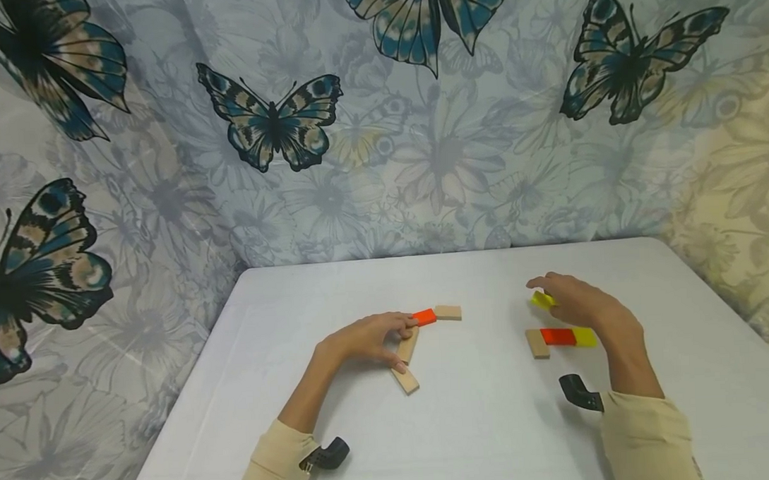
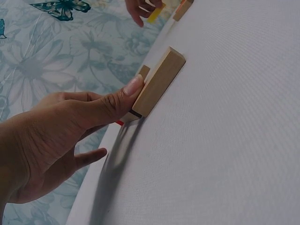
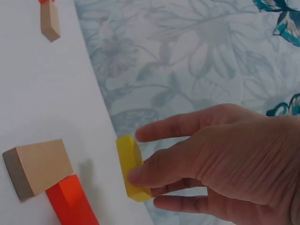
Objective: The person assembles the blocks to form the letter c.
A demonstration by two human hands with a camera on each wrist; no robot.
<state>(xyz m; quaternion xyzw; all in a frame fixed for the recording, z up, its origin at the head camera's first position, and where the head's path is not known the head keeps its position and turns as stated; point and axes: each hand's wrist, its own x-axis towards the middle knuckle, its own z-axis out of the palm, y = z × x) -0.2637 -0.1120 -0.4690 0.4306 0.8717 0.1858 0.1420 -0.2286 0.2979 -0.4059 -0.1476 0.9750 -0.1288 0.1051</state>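
Observation:
My left hand [image 1: 372, 337] spans a plain wooden block [image 1: 409, 345] in a chain of blocks, gripping it with the thumb low and the fingers high. The thumb tip also meets the nearer wooden block [image 2: 161, 84]. At the fingertips lies a red block [image 1: 425, 317], followed by another wooden block [image 1: 448, 312]. Over on the right, my right hand [image 3: 225, 159] pinches a yellow block [image 3: 125, 157] between thumb and a finger, its index finger stretched past it. Just nearer than this hand, a wooden block [image 1: 537, 344], a red block [image 1: 559, 336] and a yellow block [image 1: 584, 337] form a row.
A white-covered table [image 1: 480, 420] carries all the blocks. Butterfly-print fabric [image 1: 445, 153] hangs behind its far edge and along the left. Dark curved pieces stick out from the left cuff [image 1: 331, 454] and the right cuff [image 1: 580, 392].

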